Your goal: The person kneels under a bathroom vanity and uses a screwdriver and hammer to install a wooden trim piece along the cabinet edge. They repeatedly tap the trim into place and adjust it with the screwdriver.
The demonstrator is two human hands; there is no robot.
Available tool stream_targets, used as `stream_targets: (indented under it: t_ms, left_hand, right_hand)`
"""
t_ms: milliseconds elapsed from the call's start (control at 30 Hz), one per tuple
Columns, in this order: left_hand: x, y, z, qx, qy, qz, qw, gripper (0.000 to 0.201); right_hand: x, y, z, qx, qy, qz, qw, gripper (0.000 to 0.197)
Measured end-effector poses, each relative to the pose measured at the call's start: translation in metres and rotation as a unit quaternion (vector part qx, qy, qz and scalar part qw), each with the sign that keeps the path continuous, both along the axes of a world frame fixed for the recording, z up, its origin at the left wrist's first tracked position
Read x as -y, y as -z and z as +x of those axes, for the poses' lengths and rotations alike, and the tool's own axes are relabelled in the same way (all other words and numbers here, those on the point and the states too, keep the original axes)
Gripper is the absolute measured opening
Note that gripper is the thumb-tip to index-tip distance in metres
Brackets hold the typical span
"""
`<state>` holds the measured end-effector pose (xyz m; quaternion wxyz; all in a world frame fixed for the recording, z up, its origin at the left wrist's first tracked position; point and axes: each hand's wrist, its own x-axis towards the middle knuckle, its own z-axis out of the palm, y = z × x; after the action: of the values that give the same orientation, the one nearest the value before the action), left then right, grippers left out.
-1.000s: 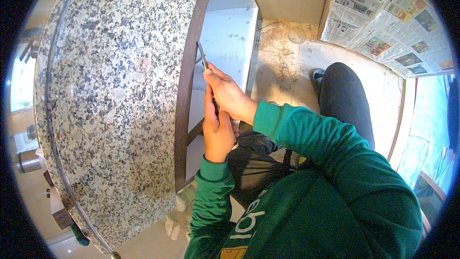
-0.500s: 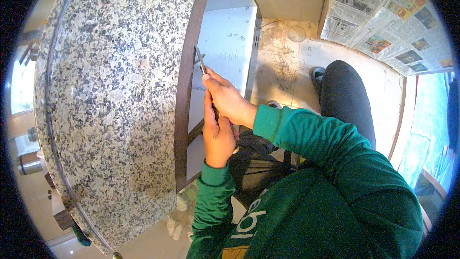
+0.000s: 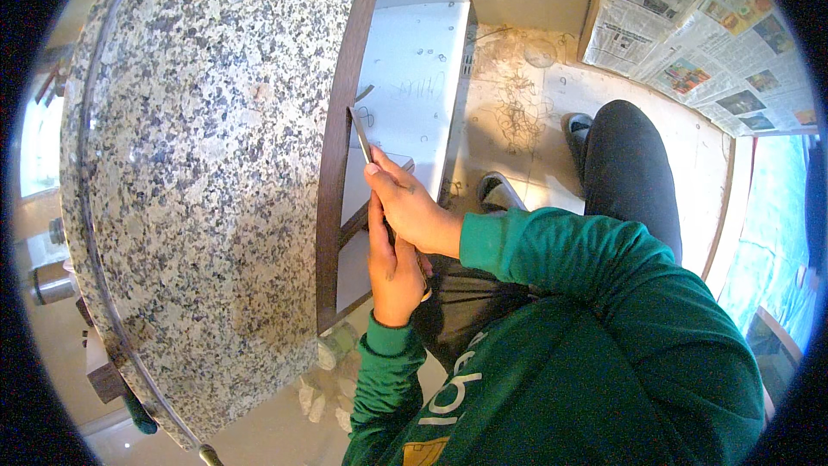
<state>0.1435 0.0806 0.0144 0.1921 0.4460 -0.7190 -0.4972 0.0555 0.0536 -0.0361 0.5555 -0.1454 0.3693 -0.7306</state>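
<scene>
My right hand (image 3: 416, 209) is closed around the front of a flat-bladed metal tool (image 3: 360, 136), with the thumb along the blade. Just below it, my left hand (image 3: 395, 280) is wrapped round the tool's rear part. The palms hide most of the handle; a bit of yellow shows beside the left palm. The narrow grey blade points away from me, its tip against the dark brown edge strip (image 3: 331, 181) of a white-lined cabinet (image 3: 405, 60). A thin curled sliver (image 3: 366, 93) sticks out from that edge just beyond the tip.
A speckled granite-look surface (image 3: 216, 164) fills the left side. Curly shavings (image 3: 517, 99) litter the floor beyond my feet. At the far right stands a newspaper-covered panel (image 3: 699, 43), with blue sheeting (image 3: 772, 216) nearer. Pale lumps (image 3: 315, 399) lie by the cabinet's near end.
Both hands and the tool have slid toward me along the brown edge. The sliver now stands clear beyond the blade tip. My view has shifted slightly.
</scene>
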Motion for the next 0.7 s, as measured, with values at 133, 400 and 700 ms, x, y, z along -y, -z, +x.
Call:
stream_targets:
  t_ms: [133, 400, 700]
  left_hand:
    - [-0.005, -0.002, 0.005, -0.004, -0.010, 0.030, 0.999, 0.059]
    - [0.003, -0.005, -0.008, -0.014, -0.010, 0.051, 0.999, 0.059]
    - [-0.006, -0.016, -0.006, 0.023, -0.027, 0.060, 0.998, 0.056]
  right_hand:
    - [-0.004, 0.000, 0.005, -0.007, 0.005, 0.005, 1.000, 0.064]
    - [0.000, -0.004, -0.010, 0.039, -0.051, 0.024, 0.998, 0.062]
    - [-0.004, -0.012, -0.008, 0.010, -0.037, 0.040, 0.998, 0.057]
